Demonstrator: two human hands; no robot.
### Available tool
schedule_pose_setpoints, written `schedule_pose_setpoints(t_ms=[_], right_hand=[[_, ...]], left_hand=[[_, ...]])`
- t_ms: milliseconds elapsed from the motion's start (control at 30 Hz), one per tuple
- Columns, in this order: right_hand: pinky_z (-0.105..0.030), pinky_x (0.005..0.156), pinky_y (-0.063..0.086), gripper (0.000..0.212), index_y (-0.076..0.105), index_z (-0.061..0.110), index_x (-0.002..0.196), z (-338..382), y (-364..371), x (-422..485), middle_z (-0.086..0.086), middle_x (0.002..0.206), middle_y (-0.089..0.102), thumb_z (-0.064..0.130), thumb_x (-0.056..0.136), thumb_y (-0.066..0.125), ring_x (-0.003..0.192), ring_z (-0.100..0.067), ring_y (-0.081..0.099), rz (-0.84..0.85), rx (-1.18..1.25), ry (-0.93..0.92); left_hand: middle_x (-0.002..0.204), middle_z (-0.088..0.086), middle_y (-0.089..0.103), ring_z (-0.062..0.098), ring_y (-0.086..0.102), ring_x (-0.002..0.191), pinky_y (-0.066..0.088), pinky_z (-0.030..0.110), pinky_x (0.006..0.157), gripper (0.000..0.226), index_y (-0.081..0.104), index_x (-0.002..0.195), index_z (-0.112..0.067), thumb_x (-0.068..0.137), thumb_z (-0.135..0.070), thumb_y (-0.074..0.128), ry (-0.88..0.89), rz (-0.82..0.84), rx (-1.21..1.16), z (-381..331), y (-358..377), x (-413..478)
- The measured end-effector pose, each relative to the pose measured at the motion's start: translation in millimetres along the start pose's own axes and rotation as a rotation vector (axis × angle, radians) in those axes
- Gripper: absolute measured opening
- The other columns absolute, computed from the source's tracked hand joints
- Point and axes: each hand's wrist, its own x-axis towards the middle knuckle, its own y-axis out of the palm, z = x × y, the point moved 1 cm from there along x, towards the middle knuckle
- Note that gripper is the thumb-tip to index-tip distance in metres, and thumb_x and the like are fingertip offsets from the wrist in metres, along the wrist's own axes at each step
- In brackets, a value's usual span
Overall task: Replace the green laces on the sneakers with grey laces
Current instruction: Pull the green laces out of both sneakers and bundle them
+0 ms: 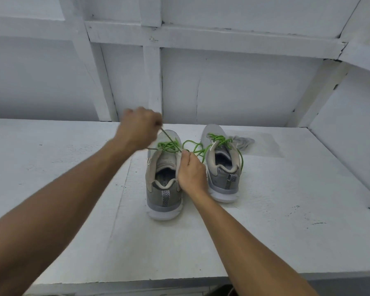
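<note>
— What has the left hand (138, 129) got?
— It's a closed fist above the toe of the left sneaker (163, 195), pinching a thin dark lace strand (169, 138) drawn taut up from the eyelets.
— And the sneaker itself?
— Grey, white-soled, heel towards the person, standing on the white table (73, 167). Its mouth shows only a dark insole. A loosened green lace (169, 145) is tangled over its tongue.
— The right hand (191, 171)?
— Its fingers curl round that sneaker's right collar edge, gripping it near the top eyelets.
— Further right?
— The right sneaker (224, 180) stands just beside, its green lace ends (219, 138) trailing over the side. Behind it lies a heap of grey laces (242, 142).
</note>
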Motion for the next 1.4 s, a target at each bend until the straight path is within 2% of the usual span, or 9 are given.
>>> schedule_pose_setpoints(t_ms=[167,300,433,533,867,1000,1200,1300,1400], right_hand=[[-0.034,0.079,0.033,0.045,0.059,0.009,0.108,0,2,0,-0.014,0.115,0.062,0.039,0.105,0.025,0.109,-0.032,0.054,-0.007,-0.008,-0.005],[-0.035,0.08,0.036,0.043,0.059,0.011,0.105,0,4,0,-0.013,0.112,0.063,0.038,0.105,0.025,0.106,-0.032,0.055,-0.016,-0.008,-0.005],[-0.034,0.078,0.035,0.042,0.06,0.011,0.106,0,3,0,-0.014,0.112,0.063,0.037,0.105,0.027,0.106,-0.032,0.056,-0.02,-0.008,-0.015],[-0.033,0.077,0.034,0.042,0.06,0.011,0.105,-1,3,1,-0.014,0.111,0.064,0.036,0.105,0.027,0.106,-0.033,0.056,-0.024,-0.009,-0.024],[-0.032,0.077,0.032,0.041,0.059,0.012,0.107,1,2,0,-0.013,0.115,0.063,0.037,0.105,0.027,0.109,-0.031,0.055,-0.018,-0.009,-0.007],[-0.034,0.079,0.034,0.041,0.059,0.012,0.107,0,3,-1,-0.013,0.112,0.064,0.037,0.105,0.027,0.108,-0.032,0.055,-0.016,-0.007,-0.016],[-0.034,0.078,0.034,0.043,0.059,0.012,0.106,-1,4,0,-0.011,0.11,0.064,0.038,0.105,0.025,0.106,-0.03,0.055,-0.019,-0.011,-0.038],[-0.033,0.076,0.033,0.043,0.059,0.011,0.104,-1,4,0,-0.011,0.109,0.064,0.037,0.105,0.025,0.105,-0.03,0.055,-0.022,-0.008,-0.036],[-0.033,0.076,0.033,0.041,0.059,0.011,0.103,-1,4,0,-0.012,0.109,0.064,0.036,0.105,0.026,0.105,-0.031,0.055,-0.026,-0.002,-0.033]], left_hand=[[0.113,0.011,0.065,0.035,0.053,0.107,0.037,0.046,0.094,0.028,0.064,0.117,-0.018,0.093,-0.016,0.05,-0.299,0.045,0.216,41,-19,5],[0.136,0.009,0.054,0.031,0.047,0.124,0.039,0.044,0.102,0.044,0.049,0.138,-0.022,0.095,-0.027,0.054,0.021,0.185,-0.02,4,4,-14],[0.112,0.005,0.066,0.025,0.057,0.109,0.043,0.037,0.092,0.027,0.066,0.118,-0.024,0.094,-0.03,0.055,0.231,0.257,-0.02,-25,24,-17],[0.103,0.005,0.064,0.025,0.058,0.099,0.045,0.037,0.088,0.021,0.072,0.106,-0.03,0.094,-0.032,0.054,0.204,0.289,0.014,-19,23,-13],[0.109,-0.001,0.065,0.02,0.054,0.108,0.046,0.038,0.092,0.029,0.064,0.122,-0.03,0.095,-0.035,0.054,0.223,0.439,-0.077,-21,24,-19],[0.109,0.004,0.064,0.022,0.052,0.109,0.045,0.038,0.09,0.027,0.07,0.113,-0.024,0.095,-0.024,0.05,0.199,0.323,-0.015,-16,18,-14],[0.102,0.018,0.061,0.038,0.055,0.093,0.046,0.043,0.078,0.026,0.068,0.107,-0.006,0.091,-0.012,0.048,-0.185,0.04,0.264,44,-15,6],[0.125,0.022,0.051,0.04,0.049,0.11,0.042,0.046,0.09,0.037,0.056,0.127,-0.005,0.092,-0.01,0.046,-0.212,0.089,0.223,37,-4,2],[0.145,0.009,0.044,0.03,0.045,0.127,0.034,0.04,0.107,0.043,0.046,0.14,-0.016,0.097,-0.018,0.049,0.003,0.289,-0.122,0,14,-9]])
